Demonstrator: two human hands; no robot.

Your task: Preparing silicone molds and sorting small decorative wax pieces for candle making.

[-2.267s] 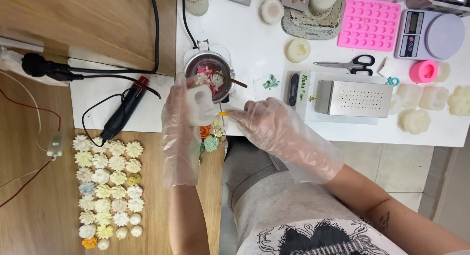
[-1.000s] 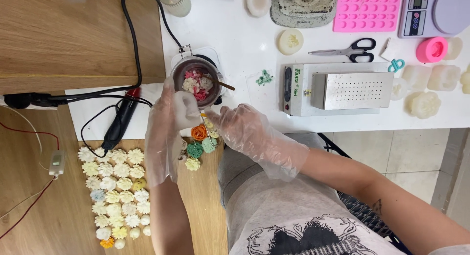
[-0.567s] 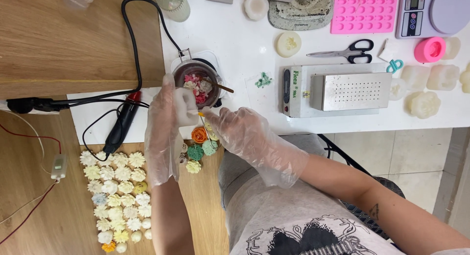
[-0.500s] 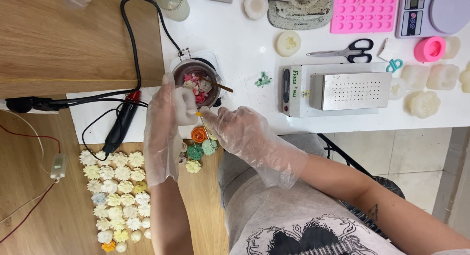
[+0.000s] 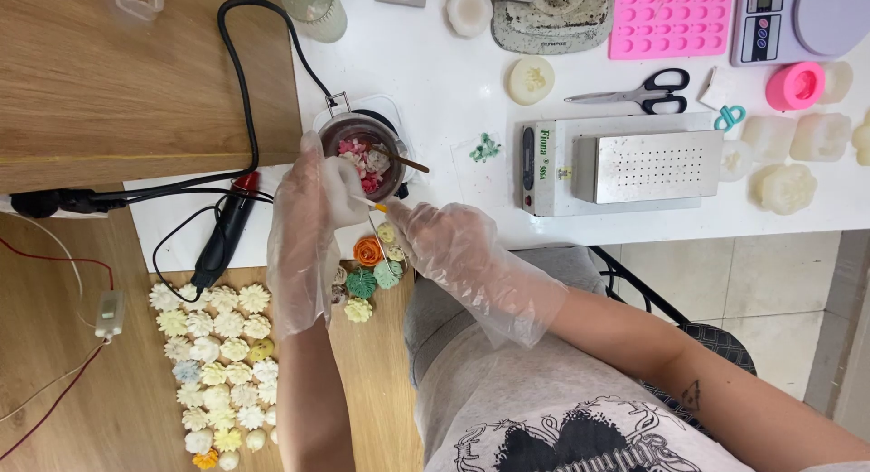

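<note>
The left hand [image 5: 304,241], in a loose clear plastic glove, holds a small whitish translucent silicone mould [image 5: 344,193] with its fingers curled round it, just at 6 o'clock from the round metal melting pot [image 5: 362,150] full of pink and white wax pieces. The right hand [image 5: 462,255], gloved the same way, pinches a thin pick with a yellow tip [image 5: 374,214] between thumb and forefinger; the tip rests at the mould's edge, touching or nearly so.

At 6 o'clock from the mould, on the edge of the wooden desk [image 5: 118,82], lie an orange wax rose [image 5: 368,250], a green wax leaf [image 5: 361,283] and a few pale flowers. At 8 o'clock, well apart, rows of cream and white wax flowers [image 5: 217,363] are laid out. A black hot-air tool with a red tip [image 5: 225,232] lies at 9 o'clock of the left hand. At 3 o'clock stand a white box with a perforated metal plate [image 5: 648,164] and black-handled scissors [image 5: 648,90].

Risks, as I judge them: the pick could gouge or snap a soft casting if pushed too hard. The mould sits close to the pot, so a slip could tip it into the wax or brush the glove against hot metal. The loose gloves weaken the grip, and a dropped piece could hit the rose below.
</note>
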